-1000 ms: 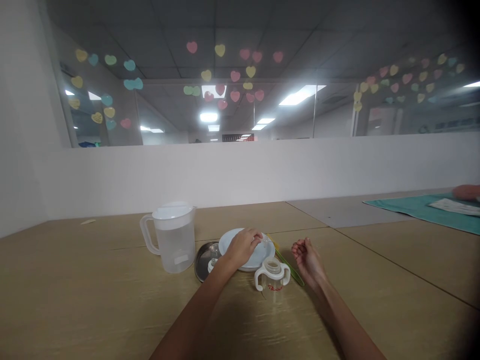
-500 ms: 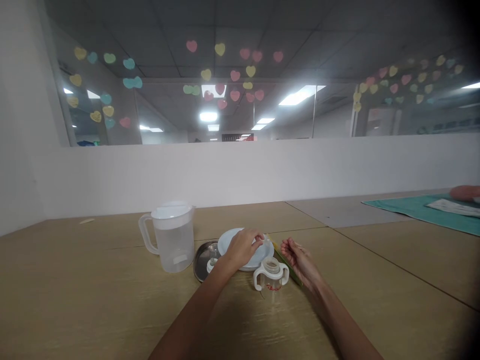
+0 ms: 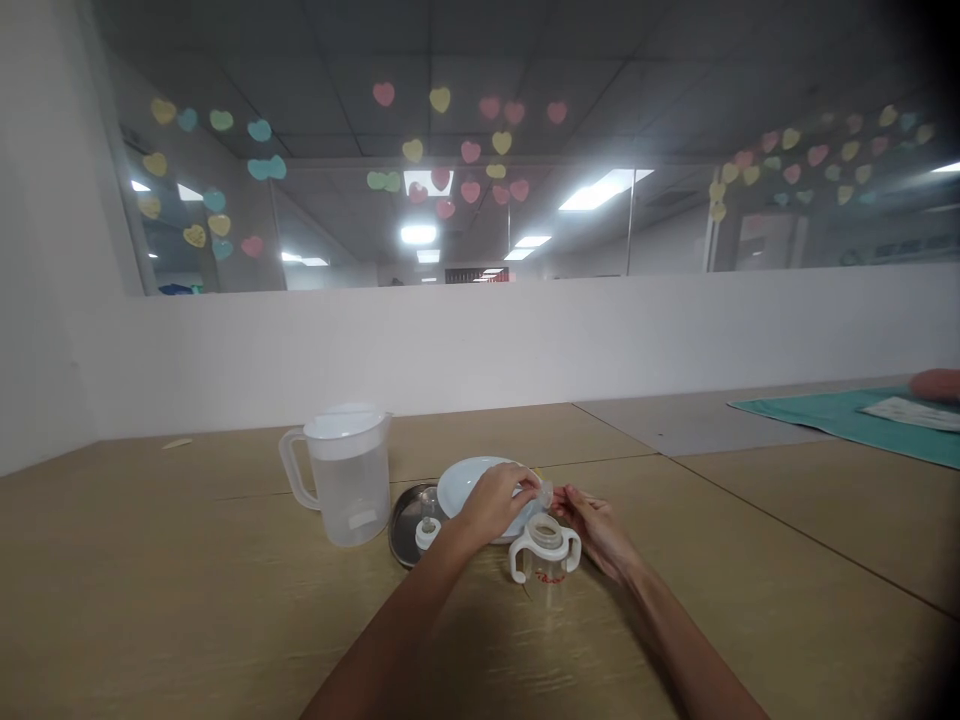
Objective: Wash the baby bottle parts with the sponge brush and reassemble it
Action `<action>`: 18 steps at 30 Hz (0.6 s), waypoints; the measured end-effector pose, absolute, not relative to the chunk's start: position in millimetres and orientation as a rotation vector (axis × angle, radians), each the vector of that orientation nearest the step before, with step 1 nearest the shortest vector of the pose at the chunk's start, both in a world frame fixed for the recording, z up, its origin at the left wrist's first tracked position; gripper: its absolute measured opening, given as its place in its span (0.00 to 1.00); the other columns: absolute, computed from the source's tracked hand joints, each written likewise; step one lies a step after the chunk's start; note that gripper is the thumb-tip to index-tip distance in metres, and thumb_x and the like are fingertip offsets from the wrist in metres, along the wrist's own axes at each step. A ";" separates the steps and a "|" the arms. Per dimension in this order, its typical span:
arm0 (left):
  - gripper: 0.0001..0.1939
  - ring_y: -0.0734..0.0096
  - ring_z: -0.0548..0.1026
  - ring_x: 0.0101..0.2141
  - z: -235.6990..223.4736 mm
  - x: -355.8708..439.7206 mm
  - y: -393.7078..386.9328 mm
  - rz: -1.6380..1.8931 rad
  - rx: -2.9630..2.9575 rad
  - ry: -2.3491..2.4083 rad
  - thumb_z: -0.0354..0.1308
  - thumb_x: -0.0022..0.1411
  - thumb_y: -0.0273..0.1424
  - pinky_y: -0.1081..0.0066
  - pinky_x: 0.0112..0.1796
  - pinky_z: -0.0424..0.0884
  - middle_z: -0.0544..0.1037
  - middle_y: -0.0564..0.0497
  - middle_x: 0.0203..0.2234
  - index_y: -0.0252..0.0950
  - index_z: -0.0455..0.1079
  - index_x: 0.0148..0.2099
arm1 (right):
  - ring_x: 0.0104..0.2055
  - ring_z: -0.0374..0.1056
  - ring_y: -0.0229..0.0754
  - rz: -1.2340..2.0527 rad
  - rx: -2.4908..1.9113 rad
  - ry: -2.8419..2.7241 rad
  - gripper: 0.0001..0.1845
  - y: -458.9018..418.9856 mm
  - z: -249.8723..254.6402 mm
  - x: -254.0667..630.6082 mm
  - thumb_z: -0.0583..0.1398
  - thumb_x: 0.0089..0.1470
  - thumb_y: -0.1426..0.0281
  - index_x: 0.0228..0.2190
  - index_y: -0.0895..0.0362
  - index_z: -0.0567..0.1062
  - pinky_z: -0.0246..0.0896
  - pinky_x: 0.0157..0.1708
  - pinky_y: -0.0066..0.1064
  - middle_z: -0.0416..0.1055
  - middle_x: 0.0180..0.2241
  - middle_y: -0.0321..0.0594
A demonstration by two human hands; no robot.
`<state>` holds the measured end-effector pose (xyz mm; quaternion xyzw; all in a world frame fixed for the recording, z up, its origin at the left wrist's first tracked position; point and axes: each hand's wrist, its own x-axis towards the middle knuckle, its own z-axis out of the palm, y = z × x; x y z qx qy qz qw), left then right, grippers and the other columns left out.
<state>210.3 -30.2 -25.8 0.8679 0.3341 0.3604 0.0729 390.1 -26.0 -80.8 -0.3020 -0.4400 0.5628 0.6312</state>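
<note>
Filling the foreground, surface [image 3: 187,620]: carries everything here.
Plate [image 3: 456,487]: behind and partly under the hands.
Left hand [image 3: 495,503]: pinching the clear piece [image 3: 546,493], so nearer.
Right hand [image 3: 602,535]: fingertips beside it, contact unclear; a second ago, well apart rightward.
Two-handled bottle [image 3: 546,575]: upright, just nearer the person.
Clear piece: between the hands, by the plate's right rim; long axis indistinct.

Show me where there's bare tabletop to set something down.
Bare tabletop: right of the right forearm, toward the teal cloth; left of the left forearm, in front of the jug. Crowded: around the left hand and right hand, where the plate, metal tray and handled bottle cluster.
</note>
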 end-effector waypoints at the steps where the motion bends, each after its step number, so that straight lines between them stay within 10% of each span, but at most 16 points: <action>1: 0.09 0.70 0.73 0.39 -24.7 211.5 -31.4 1.103 2.598 0.992 0.52 0.61 0.32 0.73 0.41 0.65 0.77 0.51 0.37 0.36 0.72 0.40 | 0.27 0.66 0.32 1.274 -0.679 -1.016 0.17 -26.5 -80.8 389.3 0.69 0.34 0.59 0.24 0.60 0.78 0.65 0.30 0.22 0.74 0.26 0.39; 9: 0.11 0.71 0.75 0.31 -9.7 205.8 -36.5 1.024 2.494 1.145 0.53 0.60 0.34 0.73 0.37 0.67 0.79 0.53 0.35 0.39 0.74 0.41 | 0.19 0.57 0.29 1.242 -0.608 -0.924 0.18 -28.8 -73.3 392.9 0.68 0.38 0.58 0.29 0.58 0.77 0.55 0.17 0.21 0.65 0.18 0.31; 18: 0.10 0.69 0.75 0.35 -12.2 197.9 -27.8 1.020 2.466 1.217 0.54 0.59 0.32 0.73 0.39 0.67 0.79 0.52 0.36 0.39 0.75 0.41 | 0.21 0.64 0.29 1.208 -0.566 -0.656 0.09 -20.8 -73.6 408.8 0.67 0.41 0.67 0.24 0.59 0.75 0.65 0.21 0.16 0.69 0.20 0.34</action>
